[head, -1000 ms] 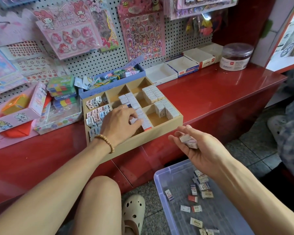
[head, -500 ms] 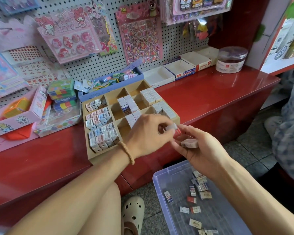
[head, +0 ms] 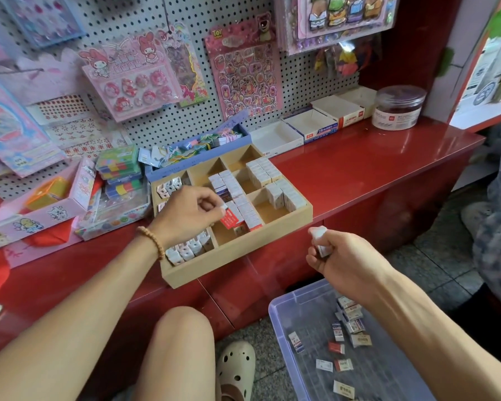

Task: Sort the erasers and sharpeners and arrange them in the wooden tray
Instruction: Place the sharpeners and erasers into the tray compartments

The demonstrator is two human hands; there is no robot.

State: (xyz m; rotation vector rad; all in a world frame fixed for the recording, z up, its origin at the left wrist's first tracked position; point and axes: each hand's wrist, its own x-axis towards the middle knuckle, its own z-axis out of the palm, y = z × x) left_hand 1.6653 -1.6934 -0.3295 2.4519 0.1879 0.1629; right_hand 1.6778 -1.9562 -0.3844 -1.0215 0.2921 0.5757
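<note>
The wooden tray (head: 237, 263) lies on the red counter, its compartments partly filled with rows of white boxed erasers (head: 265, 172) and small sharpeners (head: 185, 251). My left hand (head: 185, 215) hovers over the tray's middle column and pinches a red-sleeved eraser (head: 229, 219) at the front end of its row. My right hand (head: 336, 257) is in front of the tray, off the counter's edge, gripping a white eraser (head: 320, 240) that sticks up from my fingers. Below it, a clear plastic bin (head: 284, 316) on the floor holds several loose erasers (head: 350, 328).
A blue tray of clips (head: 197, 149) sits behind the wooden tray. Open white boxes (head: 301, 131) and a round plastic jar (head: 396, 107) stand at the back right. Pink stationery boxes (head: 41, 204) crowd the left. My knee (head: 182, 337) and a sandal (head: 235, 369) are below the counter.
My left hand took a red-sleeved eraser from my right hand and carried it back over the tray's middle column. My right hand dropped slightly, still holding a white eraser.
</note>
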